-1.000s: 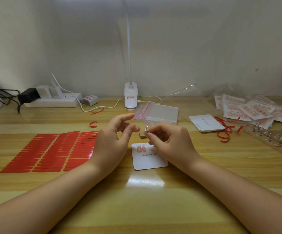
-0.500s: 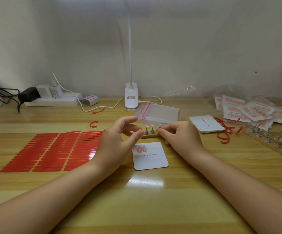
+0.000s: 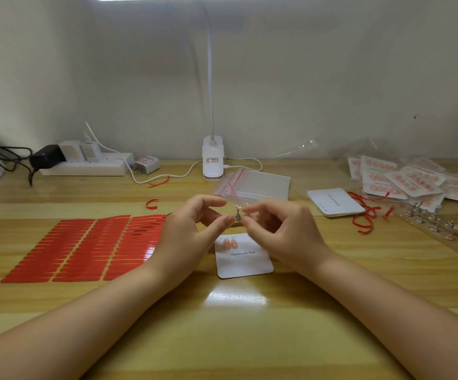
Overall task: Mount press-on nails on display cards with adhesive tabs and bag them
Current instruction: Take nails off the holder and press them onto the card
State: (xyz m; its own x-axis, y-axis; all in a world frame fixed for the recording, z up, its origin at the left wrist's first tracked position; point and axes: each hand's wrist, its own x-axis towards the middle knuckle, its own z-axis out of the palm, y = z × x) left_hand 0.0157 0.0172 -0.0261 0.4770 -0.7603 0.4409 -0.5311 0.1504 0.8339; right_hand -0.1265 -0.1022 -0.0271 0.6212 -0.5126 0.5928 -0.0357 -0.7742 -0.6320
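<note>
two peach nails (image 3: 230, 244) sit mounted on the display card (image 3: 245, 259) just below both hands, most of it bare. right hand (image 3: 282, 234) pinches a small nail stand (image 3: 238, 216), blurred; left hand (image 3: 192, 231) hovers beside it, fingers loosely curved, grasping nothing. bagged cards (image 3: 403, 182) pile far right, count unclear; one stack of empty zip bags (image 3: 260, 183) waits beyond the hands.
</note>
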